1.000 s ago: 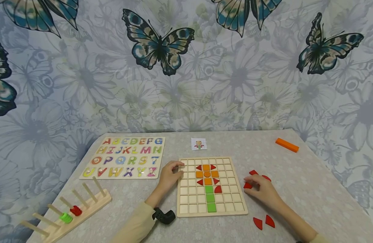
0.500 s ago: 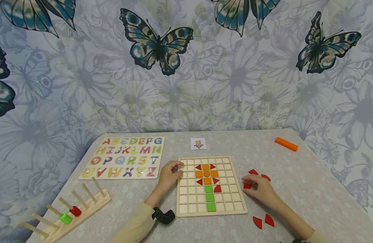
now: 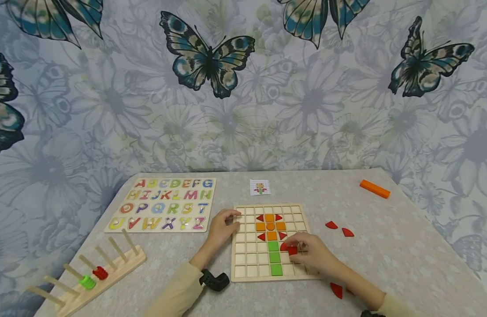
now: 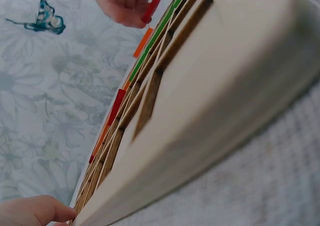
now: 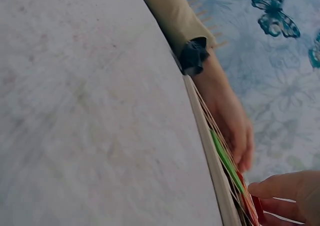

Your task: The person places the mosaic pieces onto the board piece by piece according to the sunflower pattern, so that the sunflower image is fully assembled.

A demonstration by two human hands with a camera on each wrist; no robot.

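Note:
A wooden grid board (image 3: 251, 264) lies on the table with orange, red and green tiles set in a flower shape. My right hand (image 3: 312, 255) is over the board's right half and pinches a red piece (image 3: 292, 250) just right of the green stem (image 3: 274, 258). The same red piece (image 4: 151, 8) shows between the fingers in the left wrist view. My left hand (image 3: 221, 229) rests on the board's left edge, fingers curled over its rim. The board's edge (image 5: 212, 156) runs past both hands in the right wrist view.
Loose red pieces (image 3: 338, 229) lie right of the board, one more (image 3: 336, 290) near the front edge. An alphabet puzzle (image 3: 164, 204), a peg rack with rings (image 3: 88, 273), a small picture card (image 3: 260, 187) and an orange block (image 3: 374, 188) also sit on the table.
My right hand has lifted a red piece from the loose pile at the right and carried it left onto the board beside the green stem. The left hand has stayed put.

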